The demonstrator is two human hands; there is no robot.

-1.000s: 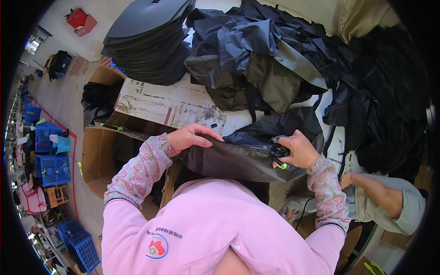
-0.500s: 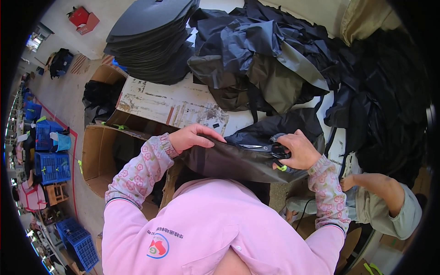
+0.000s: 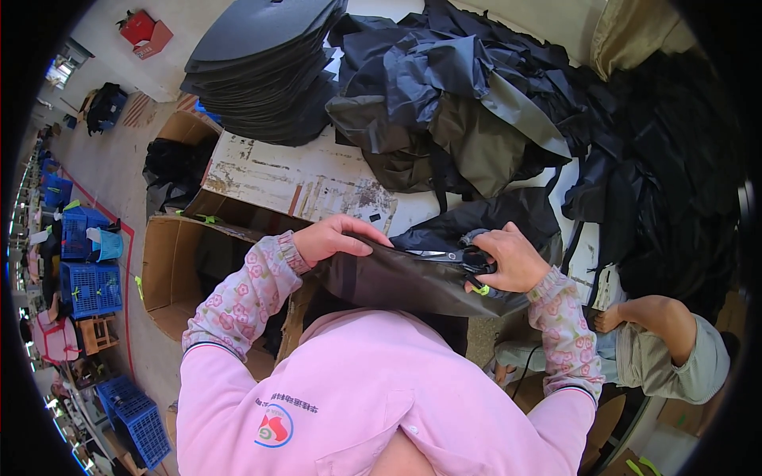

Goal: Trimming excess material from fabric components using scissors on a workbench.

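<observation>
My left hand pinches the upper edge of a dark, shiny fabric piece, thumb on the near side. In my right hand is a pair of scissors with black handles, its blades pointing left along the fabric's edge toward my left fingers. A bit of yellow-green ribbon hangs by the scissor handles under my right hand. The fabric sags in front of my body at the table's near edge. Its far part lies on the table in dark folds.
A white, worn table holds a stack of black panels and a heap of dark fabric. More black material hangs at right, near another person's arm. Open cardboard boxes stand left, with blue crates beyond.
My right hand and the scissors have shifted slightly left along the fabric's edge. My left hand keeps its place. The other person's arm at right has moved a little.
</observation>
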